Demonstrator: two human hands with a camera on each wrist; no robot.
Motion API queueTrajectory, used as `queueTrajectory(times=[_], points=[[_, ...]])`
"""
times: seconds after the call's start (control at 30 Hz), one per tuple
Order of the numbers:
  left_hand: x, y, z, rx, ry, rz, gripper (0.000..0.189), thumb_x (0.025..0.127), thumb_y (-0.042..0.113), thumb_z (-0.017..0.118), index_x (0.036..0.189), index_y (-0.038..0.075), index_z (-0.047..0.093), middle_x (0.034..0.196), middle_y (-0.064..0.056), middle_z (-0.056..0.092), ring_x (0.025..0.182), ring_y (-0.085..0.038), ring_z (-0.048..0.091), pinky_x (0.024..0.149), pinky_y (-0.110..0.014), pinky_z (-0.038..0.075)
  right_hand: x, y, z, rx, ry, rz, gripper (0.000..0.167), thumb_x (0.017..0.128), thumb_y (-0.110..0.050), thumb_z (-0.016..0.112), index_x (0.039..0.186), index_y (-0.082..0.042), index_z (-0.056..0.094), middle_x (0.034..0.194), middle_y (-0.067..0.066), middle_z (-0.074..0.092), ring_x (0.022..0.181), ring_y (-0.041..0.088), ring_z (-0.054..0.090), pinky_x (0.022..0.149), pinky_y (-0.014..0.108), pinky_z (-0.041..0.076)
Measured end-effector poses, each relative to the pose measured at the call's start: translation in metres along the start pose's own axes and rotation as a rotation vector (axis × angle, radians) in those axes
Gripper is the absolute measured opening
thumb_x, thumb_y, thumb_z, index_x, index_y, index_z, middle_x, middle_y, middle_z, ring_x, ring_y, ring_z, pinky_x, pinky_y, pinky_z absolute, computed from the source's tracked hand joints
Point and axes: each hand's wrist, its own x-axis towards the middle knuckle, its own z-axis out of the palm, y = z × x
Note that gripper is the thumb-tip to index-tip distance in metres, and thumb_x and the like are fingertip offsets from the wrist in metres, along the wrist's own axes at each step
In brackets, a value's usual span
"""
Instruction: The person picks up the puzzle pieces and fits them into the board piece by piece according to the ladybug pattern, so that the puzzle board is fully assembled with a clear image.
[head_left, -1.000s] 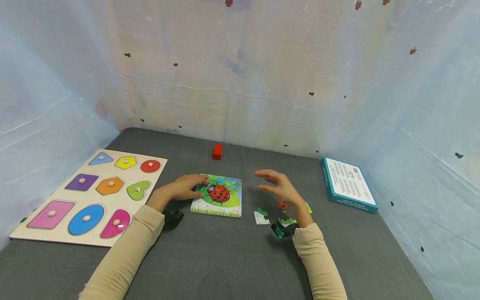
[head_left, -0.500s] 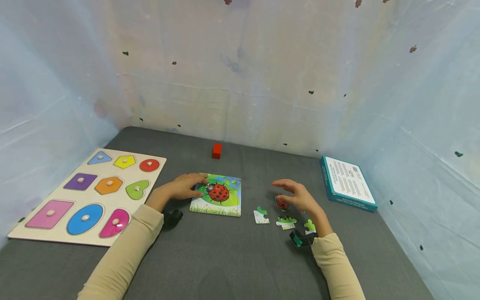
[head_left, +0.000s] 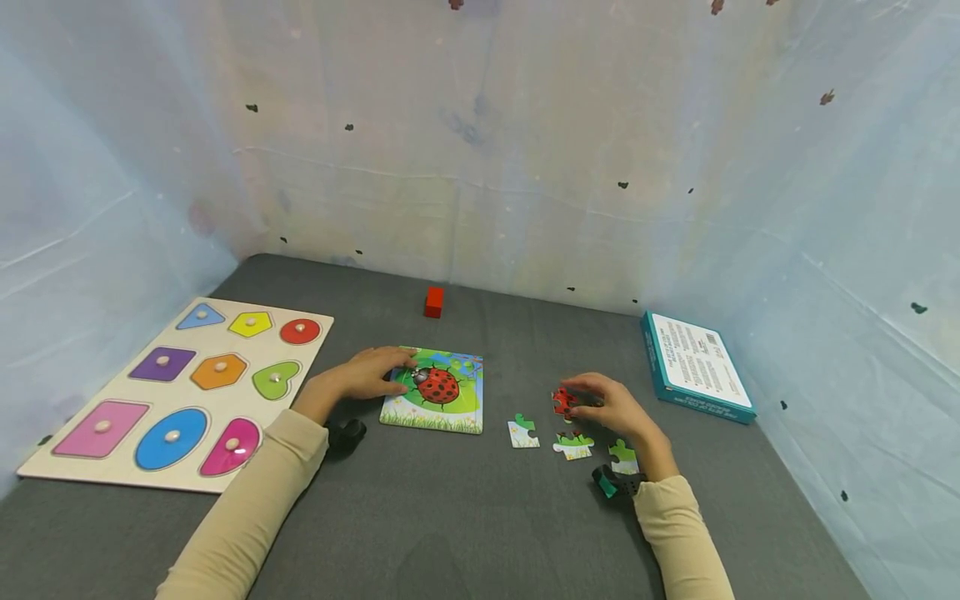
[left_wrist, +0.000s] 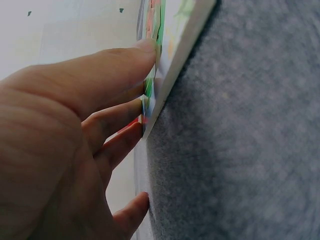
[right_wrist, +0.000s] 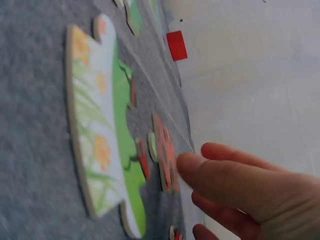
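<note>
My left hand (head_left: pixel 367 373) rests its fingertips and thumb on the left part of a square ladybug puzzle board (head_left: pixel 450 421). In the left wrist view the thumb lies on the face of the board (left_wrist: pixel 175 55), fingers spread. My right hand (head_left: pixel 618 412) hovers with loosely bent fingers just beside a red spotted jigsaw piece (head_left: pixel 562 402); nothing shows between thumb and fingers. In the right wrist view the thumb tip overlaps the edge of that red piece (right_wrist: pixel 166 155). Nearer lies a flowered green-and-white jigsaw piece (right_wrist: pixel 95 135). Another red piece (right_wrist: pixel 176 233) is mostly hidden by the hand.
Two more jigsaw pieces lie nearby: a grassy corner piece (head_left: pixel 522 433) and a green piece (head_left: pixel 623 455) by the right wrist. A knobbed shape board (head_left: pixel 180 333) is at left, a red block (head_left: pixel 434 302) at the back, a teal box (head_left: pixel 701 367) at right.
My right hand has moved right and down, from near the puzzle board to beside the red piece, uncovering the green pieces below. The left hand stays on the board.
</note>
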Motion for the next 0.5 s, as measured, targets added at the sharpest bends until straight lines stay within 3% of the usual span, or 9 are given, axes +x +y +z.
queueTrajectory(times=[0.2, 0.5], points=[[0.000, 0.000, 0.000, 0.004, 0.004, 0.003, 0.045, 0.090, 0.026, 0.062, 0.128, 0.003, 0.054, 0.144, -0.019, 0.039, 0.133, -0.038, 0.032, 0.104, -0.060, 0.022, -0.004, 0.034, 0.004, -0.051, -0.011, 0.012, 0.043, 0.081, -0.009, 0.072, 0.121, -0.003, 0.060, 0.120, 0.013, 0.058, 0.114, 0.032, 0.052, 0.094, 0.053, 0.040], [-0.001, 0.001, 0.000, -0.003, 0.000, 0.001, 0.046, 0.090, 0.026, 0.061, 0.130, 0.003, 0.053, 0.144, -0.019, 0.038, 0.133, -0.038, 0.031, 0.105, -0.060, 0.021, -0.001, 0.030, 0.011, -0.066, 0.009, 0.008, 0.037, 0.081, -0.009, 0.072, 0.117, -0.006, 0.064, 0.114, 0.012, 0.061, 0.105, 0.030, 0.056, 0.084, 0.051, 0.045]])
